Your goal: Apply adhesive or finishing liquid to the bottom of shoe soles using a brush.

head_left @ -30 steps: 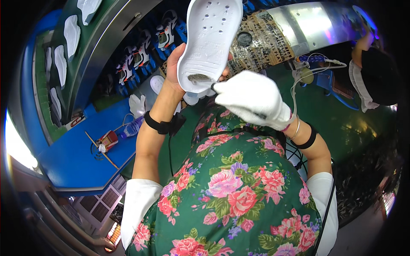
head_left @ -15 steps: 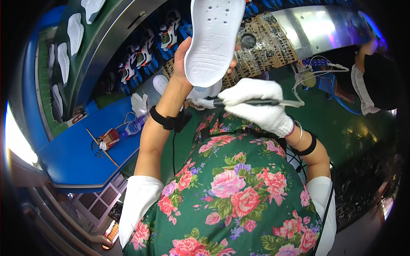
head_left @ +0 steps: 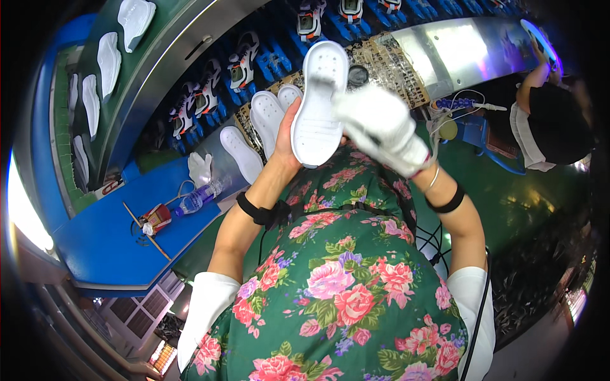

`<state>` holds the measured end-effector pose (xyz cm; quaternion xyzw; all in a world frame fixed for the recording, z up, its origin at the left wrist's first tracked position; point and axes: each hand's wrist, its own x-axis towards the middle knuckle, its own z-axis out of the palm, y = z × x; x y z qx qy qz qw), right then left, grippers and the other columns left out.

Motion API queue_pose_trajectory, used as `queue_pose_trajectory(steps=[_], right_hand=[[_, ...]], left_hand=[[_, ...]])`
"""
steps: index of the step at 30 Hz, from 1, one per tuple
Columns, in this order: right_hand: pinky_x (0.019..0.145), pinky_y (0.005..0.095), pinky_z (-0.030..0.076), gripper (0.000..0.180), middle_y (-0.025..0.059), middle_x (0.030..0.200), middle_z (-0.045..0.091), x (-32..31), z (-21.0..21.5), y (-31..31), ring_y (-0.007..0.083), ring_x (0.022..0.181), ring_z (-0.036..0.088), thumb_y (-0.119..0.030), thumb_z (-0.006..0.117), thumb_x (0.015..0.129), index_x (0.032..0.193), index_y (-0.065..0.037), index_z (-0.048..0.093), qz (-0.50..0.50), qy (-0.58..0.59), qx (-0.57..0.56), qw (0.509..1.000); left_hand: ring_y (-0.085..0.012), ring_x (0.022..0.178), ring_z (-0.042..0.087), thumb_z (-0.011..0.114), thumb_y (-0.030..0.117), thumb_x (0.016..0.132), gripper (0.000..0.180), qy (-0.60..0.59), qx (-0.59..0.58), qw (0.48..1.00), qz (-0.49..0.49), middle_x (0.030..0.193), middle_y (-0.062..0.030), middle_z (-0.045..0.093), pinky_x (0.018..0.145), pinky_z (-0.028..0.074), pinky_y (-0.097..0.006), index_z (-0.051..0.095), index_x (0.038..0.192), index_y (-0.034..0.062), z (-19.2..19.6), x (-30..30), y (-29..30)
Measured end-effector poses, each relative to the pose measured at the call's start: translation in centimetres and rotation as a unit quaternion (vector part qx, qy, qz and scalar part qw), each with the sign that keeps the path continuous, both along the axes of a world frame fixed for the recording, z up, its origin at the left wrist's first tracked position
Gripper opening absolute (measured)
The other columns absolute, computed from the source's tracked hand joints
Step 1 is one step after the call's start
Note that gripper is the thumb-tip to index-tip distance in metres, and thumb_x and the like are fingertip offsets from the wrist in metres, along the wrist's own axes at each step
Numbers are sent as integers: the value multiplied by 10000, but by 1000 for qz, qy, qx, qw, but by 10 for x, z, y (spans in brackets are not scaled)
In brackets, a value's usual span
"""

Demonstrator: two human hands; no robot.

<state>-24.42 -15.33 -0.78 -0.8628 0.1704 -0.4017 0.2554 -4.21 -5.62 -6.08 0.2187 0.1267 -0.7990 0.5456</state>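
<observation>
1. A small red package (head_left: 155, 218) is seen lying on the blue bench (head_left: 101, 254) at the left, beside a clear plastic bottle (head_left: 198, 198) with a blue label, which lies on its side.
2. A white glove (head_left: 200, 168) is laid flat just above the bottle.
3. A panel covered with a dense black-and-white pattern (head_left: 391, 60) is set on the surface beyond the hands; what is printed on it cannot be made out.
4. A white shoe sole (head_left: 318, 101) is held up in front of the chest, between the two hands and above the floral apron (head_left: 343, 286).
5. Its long axis is seen running nearly upright in the view, tilted slightly rightward, with one rounded end up and away from the body and the other end down by the left palm.
6. The sole is plain white, oval and elongated, with a raised rim and small dots on its inner face.
7. The left hand (head_left: 289, 143), bare, is wrapped around the sole's lower left edge, with the thumb pressed on it.
8. The right hand (head_left: 381, 127), in a white glove, is blurred; it lies against the sole's upper right side, and whether anything is pinched in it cannot be told.
9. More white soles (head_left: 267, 117) are lying just left of the held one.
</observation>
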Motion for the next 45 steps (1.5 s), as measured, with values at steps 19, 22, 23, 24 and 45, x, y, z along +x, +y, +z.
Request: queue_pose_trajectory(steps=[19,22,23,24,45], right_hand=[[672,242,536,162,43,867,745,-47,-72,-11,93,747,659,-35,773,819,978,-2,769,-99,-112,629,763],[644,241,523,168,46,859,742,-68,-79,-12,93,722,646,-38,762,825,986,6,764,-112,-143,649,739],[645,243,521,170,52,860,741,-66,-76,-14,98,716,643,-36,756,827,991,10,761,-109,-150,657,731],[646,243,517,172,57,860,740,-67,-72,-17,103,710,640,-30,750,829,995,14,757,-105,-165,670,716],[708,245,550,181,65,890,738,-91,-23,-10,125,761,682,-22,744,839,1012,30,736,-116,-277,640,708]], left_hand=[[-272,1384,456,470,359,1021,559,-418,78,904,38,1458,-118,525,1157,333,-421,428,1477,39,-159,4,28],[-272,1401,416,549,252,983,577,-635,94,761,-97,1458,-134,516,1149,314,-385,418,1491,12,-91,-22,17],[-272,1390,422,576,225,970,583,-670,51,732,-113,1444,-136,525,1144,312,-382,424,1490,8,-82,-14,17],[-231,1291,516,618,152,955,517,-702,24,707,-83,1341,-146,585,1089,386,-369,497,1436,4,-68,-15,8],[-377,1192,572,805,617,702,851,-945,-173,272,64,1266,-242,591,1007,464,-434,630,1204,-47,207,24,-380]])
